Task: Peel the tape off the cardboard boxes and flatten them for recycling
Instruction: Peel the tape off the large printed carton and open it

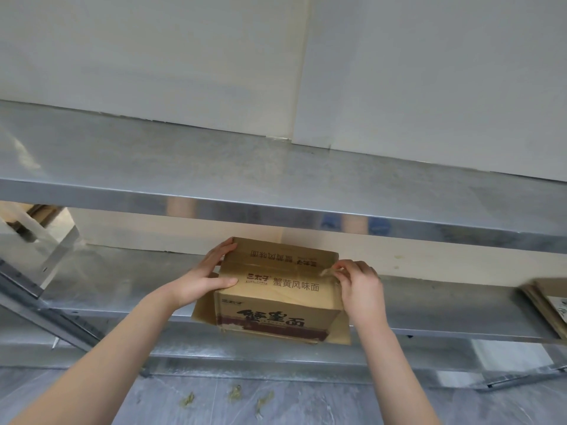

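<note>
A brown cardboard box (276, 289) with printed Chinese characters stands on the lower metal shelf (122, 283), its bottom flaps splayed out. My left hand (205, 277) holds the box's left side, fingers over the top edge and thumb flat on the top face. My right hand (359, 286) is at the box's right top edge and pinches the end of a clear tape strip (326, 272) that runs along the top seam. The tape end is lifted a little off the cardboard.
An upper metal shelf (276, 179) juts out above the box. Flattened cardboard (546, 305) lies at the shelf's right end. Several crumpled tape scraps (236, 389) lie on the grey floor below. More cardboard (33, 216) shows at far left behind a metal bracket.
</note>
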Demonstrator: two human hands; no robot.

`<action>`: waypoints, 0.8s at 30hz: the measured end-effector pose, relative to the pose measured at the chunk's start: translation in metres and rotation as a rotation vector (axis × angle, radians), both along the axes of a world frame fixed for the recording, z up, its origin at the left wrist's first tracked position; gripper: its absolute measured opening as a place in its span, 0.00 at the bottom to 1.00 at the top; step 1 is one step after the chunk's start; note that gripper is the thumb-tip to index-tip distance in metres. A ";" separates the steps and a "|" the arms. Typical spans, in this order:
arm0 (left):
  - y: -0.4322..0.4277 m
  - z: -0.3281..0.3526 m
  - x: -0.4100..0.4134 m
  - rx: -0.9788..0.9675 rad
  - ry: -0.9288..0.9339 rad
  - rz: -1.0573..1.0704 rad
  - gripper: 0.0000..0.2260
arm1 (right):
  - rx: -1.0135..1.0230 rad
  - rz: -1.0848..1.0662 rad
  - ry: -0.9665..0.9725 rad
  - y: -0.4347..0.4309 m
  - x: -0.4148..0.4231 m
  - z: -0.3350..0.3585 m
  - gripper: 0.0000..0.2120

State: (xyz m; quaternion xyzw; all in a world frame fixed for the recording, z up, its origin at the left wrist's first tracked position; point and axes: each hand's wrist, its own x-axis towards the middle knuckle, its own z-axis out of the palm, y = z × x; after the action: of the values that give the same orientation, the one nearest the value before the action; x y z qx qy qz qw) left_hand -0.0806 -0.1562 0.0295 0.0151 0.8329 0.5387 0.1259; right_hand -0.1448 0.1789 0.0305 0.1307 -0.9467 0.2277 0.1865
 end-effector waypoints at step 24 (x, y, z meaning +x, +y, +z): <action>0.004 -0.003 -0.002 0.037 -0.036 0.034 0.40 | -0.289 0.034 -0.426 0.010 0.004 0.013 0.16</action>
State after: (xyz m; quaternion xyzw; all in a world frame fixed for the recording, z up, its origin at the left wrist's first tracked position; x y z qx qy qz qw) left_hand -0.0828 -0.1522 0.0264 -0.0065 0.8205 0.5563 0.1312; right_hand -0.1407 0.1886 0.0437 0.0680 -0.9199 0.3861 -0.0042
